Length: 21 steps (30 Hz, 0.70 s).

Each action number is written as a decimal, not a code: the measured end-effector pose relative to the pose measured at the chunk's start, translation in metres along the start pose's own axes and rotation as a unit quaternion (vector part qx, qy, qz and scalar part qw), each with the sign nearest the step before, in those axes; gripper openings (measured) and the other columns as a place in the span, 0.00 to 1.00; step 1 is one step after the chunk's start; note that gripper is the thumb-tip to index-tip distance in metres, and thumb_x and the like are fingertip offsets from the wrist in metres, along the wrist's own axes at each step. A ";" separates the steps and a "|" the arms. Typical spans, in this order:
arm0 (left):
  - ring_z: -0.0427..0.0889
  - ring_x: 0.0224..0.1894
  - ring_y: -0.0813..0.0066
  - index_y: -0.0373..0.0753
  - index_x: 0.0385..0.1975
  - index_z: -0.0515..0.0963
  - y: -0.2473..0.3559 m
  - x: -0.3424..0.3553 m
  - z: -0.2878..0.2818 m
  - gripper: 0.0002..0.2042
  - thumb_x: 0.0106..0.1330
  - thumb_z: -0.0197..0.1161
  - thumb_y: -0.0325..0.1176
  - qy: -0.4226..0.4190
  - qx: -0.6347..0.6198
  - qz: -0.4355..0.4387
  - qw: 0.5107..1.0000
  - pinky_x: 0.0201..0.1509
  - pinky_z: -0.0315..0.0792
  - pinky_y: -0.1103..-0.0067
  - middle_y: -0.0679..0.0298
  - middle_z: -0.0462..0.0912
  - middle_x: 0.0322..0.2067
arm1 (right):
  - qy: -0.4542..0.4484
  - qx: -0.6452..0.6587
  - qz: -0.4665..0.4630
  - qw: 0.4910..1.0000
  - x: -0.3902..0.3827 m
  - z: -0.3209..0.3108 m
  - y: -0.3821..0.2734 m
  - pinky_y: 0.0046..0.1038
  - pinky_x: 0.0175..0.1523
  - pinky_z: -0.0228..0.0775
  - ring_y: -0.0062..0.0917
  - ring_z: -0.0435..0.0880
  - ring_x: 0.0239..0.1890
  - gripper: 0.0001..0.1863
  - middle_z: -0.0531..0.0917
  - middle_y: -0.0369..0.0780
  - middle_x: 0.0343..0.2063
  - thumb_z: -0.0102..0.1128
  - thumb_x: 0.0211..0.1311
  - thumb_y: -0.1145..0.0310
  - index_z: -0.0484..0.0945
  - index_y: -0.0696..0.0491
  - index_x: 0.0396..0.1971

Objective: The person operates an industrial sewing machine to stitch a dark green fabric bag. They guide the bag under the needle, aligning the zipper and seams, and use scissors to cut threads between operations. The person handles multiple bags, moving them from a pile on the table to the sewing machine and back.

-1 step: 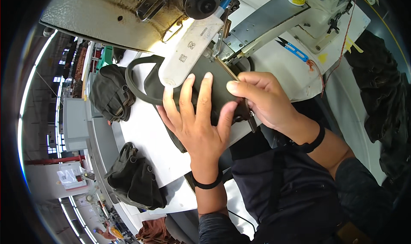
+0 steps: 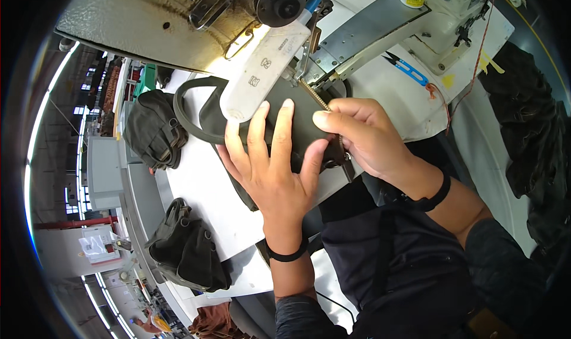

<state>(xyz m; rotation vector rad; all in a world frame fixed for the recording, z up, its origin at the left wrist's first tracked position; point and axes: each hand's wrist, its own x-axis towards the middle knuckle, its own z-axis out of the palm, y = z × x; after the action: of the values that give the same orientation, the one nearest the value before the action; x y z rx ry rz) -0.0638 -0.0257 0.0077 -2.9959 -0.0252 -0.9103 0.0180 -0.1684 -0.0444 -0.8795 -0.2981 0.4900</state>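
Note:
My left hand [image 2: 279, 166] lies spread on a dark olive fabric bag piece [image 2: 306, 119] with a looped strap [image 2: 184, 116], beside the white guard plate [image 2: 256, 71] of the sewing machine [image 2: 279, 5]. My right hand [image 2: 363, 136] pinches the piece's right edge, where a zipper [image 2: 316, 96] runs from near the needle area down under my thumb. The lower end of the piece hangs below my right fingers. Its part under the guard is hidden.
Olive bags [image 2: 148, 125] [image 2: 184, 247] rest on the white table [image 2: 217, 214] at the left. Blue snips [image 2: 410, 71] lie right of the machine bed [image 2: 360, 32]. Dark fabric [image 2: 523, 130] is heaped at the far right, brown fabric [image 2: 211, 321] below. A small, distant person [image 2: 146, 321] shows at lower left.
Both hands and the bag piece have shifted very slightly upward, toward the machine. The grip looks the same.

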 end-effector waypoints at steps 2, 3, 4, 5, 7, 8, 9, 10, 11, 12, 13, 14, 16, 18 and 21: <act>0.64 0.75 0.49 0.51 0.65 0.81 -0.004 0.005 0.003 0.30 0.68 0.67 0.59 0.005 -0.011 0.003 1.000 0.81 0.41 0.52 0.62 0.78 0.66 | 0.003 0.004 -0.013 1.000 0.007 0.003 0.000 0.18 0.24 0.47 0.06 0.60 0.19 0.17 0.68 0.23 0.16 0.65 0.73 0.63 0.79 0.53 0.22; 0.64 0.75 0.49 0.51 0.65 0.81 -0.007 0.007 0.006 0.30 0.68 0.68 0.58 0.008 -0.016 0.004 1.000 0.81 0.41 0.52 0.62 0.78 0.66 | 0.004 -0.001 -0.013 1.000 0.010 0.004 0.000 0.18 0.24 0.48 0.06 0.60 0.20 0.18 0.68 0.23 0.16 0.64 0.73 0.65 0.79 0.53 0.21; 0.64 0.75 0.49 0.50 0.65 0.81 -0.010 0.009 0.008 0.29 0.68 0.68 0.58 0.011 -0.020 0.005 1.000 0.81 0.41 0.52 0.61 0.78 0.66 | 0.006 -0.008 -0.016 1.000 0.013 0.005 -0.001 0.18 0.24 0.49 0.05 0.60 0.20 0.17 0.68 0.23 0.16 0.64 0.73 0.65 0.79 0.53 0.21; 0.64 0.75 0.48 0.50 0.66 0.81 -0.012 0.012 0.011 0.30 0.67 0.70 0.56 0.015 -0.019 0.016 1.000 0.81 0.41 0.52 0.60 0.78 0.66 | 0.008 -0.015 -0.020 1.000 0.016 0.005 -0.002 0.18 0.24 0.49 0.05 0.61 0.20 0.17 0.68 0.24 0.16 0.64 0.73 0.65 0.79 0.53 0.21; 0.64 0.74 0.47 0.48 0.64 0.82 -0.013 0.019 0.016 0.30 0.66 0.70 0.56 0.020 -0.031 0.015 0.999 0.81 0.42 0.51 0.59 0.79 0.65 | 0.017 -0.044 -0.027 0.999 0.019 0.005 -0.007 0.18 0.25 0.51 0.06 0.62 0.20 0.17 0.70 0.24 0.16 0.64 0.73 0.66 0.80 0.55 0.21; 0.64 0.74 0.47 0.47 0.63 0.82 -0.015 0.022 0.016 0.29 0.66 0.71 0.56 0.023 -0.032 0.013 0.999 0.81 0.42 0.50 0.59 0.79 0.64 | 0.020 -0.064 -0.029 0.997 0.021 0.009 -0.011 0.18 0.25 0.53 0.06 0.63 0.20 0.16 0.71 0.25 0.16 0.64 0.73 0.66 0.81 0.56 0.22; 0.65 0.74 0.46 0.45 0.62 0.83 -0.017 0.024 0.017 0.29 0.65 0.71 0.56 0.026 -0.033 0.012 0.999 0.80 0.43 0.50 0.58 0.80 0.63 | 0.024 -0.083 -0.031 0.996 0.023 0.012 -0.014 0.18 0.25 0.54 0.06 0.64 0.21 0.16 0.72 0.25 0.17 0.64 0.73 0.67 0.82 0.57 0.22; 0.65 0.74 0.46 0.44 0.60 0.84 -0.021 0.026 0.018 0.28 0.65 0.72 0.55 0.030 -0.034 0.012 0.999 0.80 0.44 0.49 0.58 0.80 0.63 | 0.028 -0.089 -0.037 0.995 0.025 0.014 -0.014 0.19 0.25 0.55 0.07 0.65 0.21 0.16 0.73 0.26 0.17 0.64 0.73 0.67 0.83 0.58 0.23; 0.66 0.73 0.46 0.43 0.58 0.85 -0.024 0.029 0.022 0.28 0.65 0.72 0.55 0.033 -0.040 0.014 0.999 0.79 0.45 0.49 0.57 0.81 0.62 | 0.037 -0.097 -0.044 0.994 0.026 0.014 -0.013 0.19 0.25 0.56 0.07 0.66 0.21 0.16 0.74 0.26 0.17 0.64 0.73 0.67 0.84 0.59 0.24; 0.66 0.73 0.46 0.41 0.57 0.85 -0.025 0.032 0.025 0.28 0.64 0.72 0.54 0.037 -0.044 0.020 0.998 0.79 0.47 0.48 0.57 0.81 0.61 | 0.047 -0.105 -0.050 0.992 0.028 0.014 -0.013 0.19 0.25 0.57 0.07 0.67 0.21 0.16 0.75 0.27 0.17 0.64 0.73 0.66 0.85 0.60 0.25; 0.66 0.73 0.45 0.40 0.56 0.86 -0.026 0.035 0.027 0.27 0.64 0.73 0.54 0.042 -0.048 0.026 0.998 0.79 0.48 0.48 0.57 0.81 0.60 | 0.054 -0.117 -0.064 0.990 0.030 0.014 -0.013 0.19 0.25 0.58 0.08 0.67 0.21 0.16 0.75 0.27 0.17 0.64 0.73 0.66 0.85 0.61 0.25; 0.67 0.73 0.45 0.39 0.54 0.86 -0.027 0.035 0.027 0.27 0.64 0.73 0.53 0.044 -0.051 0.027 0.997 0.78 0.49 0.48 0.56 0.82 0.60 | 0.059 -0.128 -0.073 0.987 0.030 0.015 -0.012 0.19 0.26 0.58 0.08 0.68 0.21 0.16 0.76 0.28 0.17 0.64 0.73 0.66 0.85 0.61 0.26; 0.71 0.68 0.47 0.39 0.55 0.85 -0.029 0.038 0.024 0.24 0.64 0.75 0.47 0.063 -0.055 0.046 0.995 0.73 0.58 0.52 0.55 0.82 0.59 | 0.064 -0.140 -0.080 0.985 0.031 0.016 -0.013 0.19 0.26 0.59 0.08 0.69 0.21 0.17 0.76 0.28 0.16 0.64 0.73 0.66 0.85 0.61 0.26; 0.74 0.64 0.48 0.41 0.56 0.85 -0.026 0.036 0.027 0.20 0.66 0.74 0.40 0.086 -0.075 0.048 0.992 0.70 0.65 0.59 0.55 0.82 0.59 | 0.066 -0.149 -0.068 0.984 0.027 0.014 -0.016 0.19 0.26 0.60 0.08 0.70 0.22 0.17 0.77 0.28 0.16 0.63 0.73 0.66 0.85 0.61 0.25; 0.77 0.63 0.50 0.37 0.56 0.81 -0.014 0.025 0.036 0.22 0.62 0.76 0.33 0.122 -0.159 0.052 0.978 0.70 0.67 0.59 0.55 0.83 0.56 | 0.037 -0.158 -0.075 0.984 0.021 0.008 -0.020 0.20 0.27 0.62 0.09 0.72 0.23 0.16 0.79 0.30 0.19 0.63 0.74 0.66 0.84 0.61 0.27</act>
<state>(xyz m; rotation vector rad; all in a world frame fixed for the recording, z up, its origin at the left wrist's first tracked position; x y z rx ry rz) -0.0234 -0.0105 -0.0078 -3.0965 0.3055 -1.3812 0.0382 -0.1627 -0.0231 -1.1712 -0.3762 0.2726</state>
